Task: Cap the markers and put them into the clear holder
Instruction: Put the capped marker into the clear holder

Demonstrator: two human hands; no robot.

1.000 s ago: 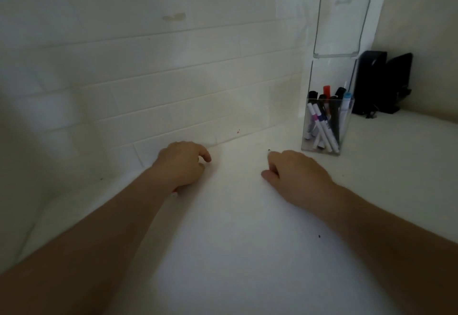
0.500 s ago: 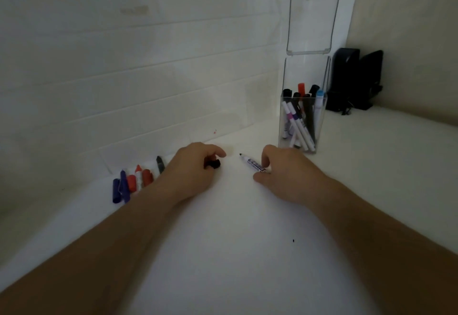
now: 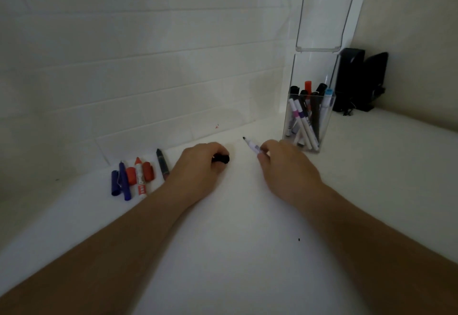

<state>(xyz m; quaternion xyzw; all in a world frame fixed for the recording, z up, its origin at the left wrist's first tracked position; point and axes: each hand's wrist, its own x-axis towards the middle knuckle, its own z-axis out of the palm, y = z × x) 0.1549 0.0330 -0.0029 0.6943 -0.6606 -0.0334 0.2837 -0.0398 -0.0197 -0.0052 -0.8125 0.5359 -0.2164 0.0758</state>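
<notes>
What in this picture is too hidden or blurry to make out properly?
All in the head view:
- Most of the black cap: the left hand curls over it.
- The rear of the uncapped marker: buried under the right hand.
- Print on the red marker: too small and dim to read.
- Lower ends of the markers in the clear holder: they overlap one another.
- The black object: too dark to identify.

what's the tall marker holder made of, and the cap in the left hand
Clear holder: looks like glossy transparent acrylic or similar plastic; markers and wall show through, edges glint. Black cap in the left hand: probably opaque plastic, finish too dim to tell.
</notes>
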